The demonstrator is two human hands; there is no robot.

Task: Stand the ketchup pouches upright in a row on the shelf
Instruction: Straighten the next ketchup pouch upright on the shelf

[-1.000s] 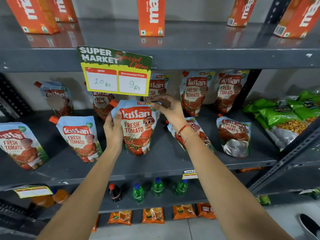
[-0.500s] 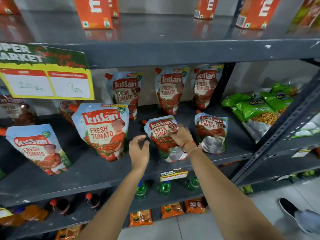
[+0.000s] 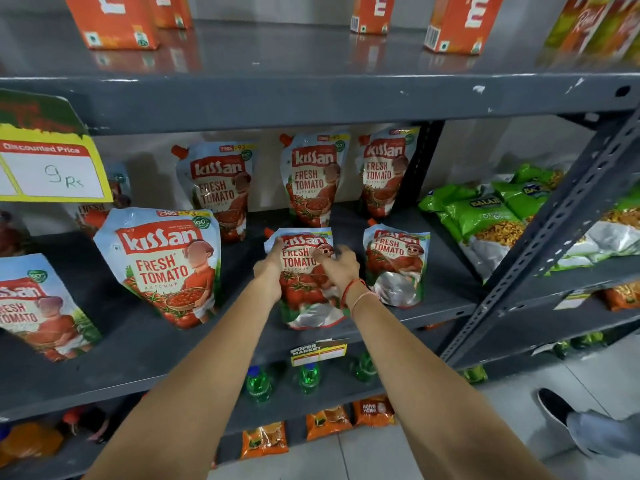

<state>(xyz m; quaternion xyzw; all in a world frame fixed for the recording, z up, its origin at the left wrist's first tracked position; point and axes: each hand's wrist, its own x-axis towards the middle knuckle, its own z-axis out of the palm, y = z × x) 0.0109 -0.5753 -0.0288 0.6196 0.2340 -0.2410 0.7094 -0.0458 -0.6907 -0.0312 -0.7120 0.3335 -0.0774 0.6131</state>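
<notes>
Several Kissan ketchup pouches are on the grey middle shelf (image 3: pixel 138 344). One front pouch (image 3: pixel 162 265) stands upright left of my hands, and another (image 3: pixel 31 306) stands at the far left. Both my hands are on a slumped front pouch (image 3: pixel 301 289). My left hand (image 3: pixel 268 268) grips its left edge near the spout. My right hand (image 3: pixel 341 265) curls over its upper right. A further pouch (image 3: pixel 398 268) leans back just to the right. Three pouches (image 3: pixel 311 178) stand in the back row.
Green snack packs (image 3: pixel 485 216) lie on the shelf to the right, behind a slanted grey post (image 3: pixel 554 233). A yellow price sign (image 3: pixel 52 171) hangs at the upper left. Orange cartons (image 3: pixel 114 22) stand on the shelf above, green bottles (image 3: pixel 258 384) below.
Both hands let go of the large front pouch, which stays upright, and moved right to the slumped pouch. The left hand has now reached its left edge. The view swung right.
</notes>
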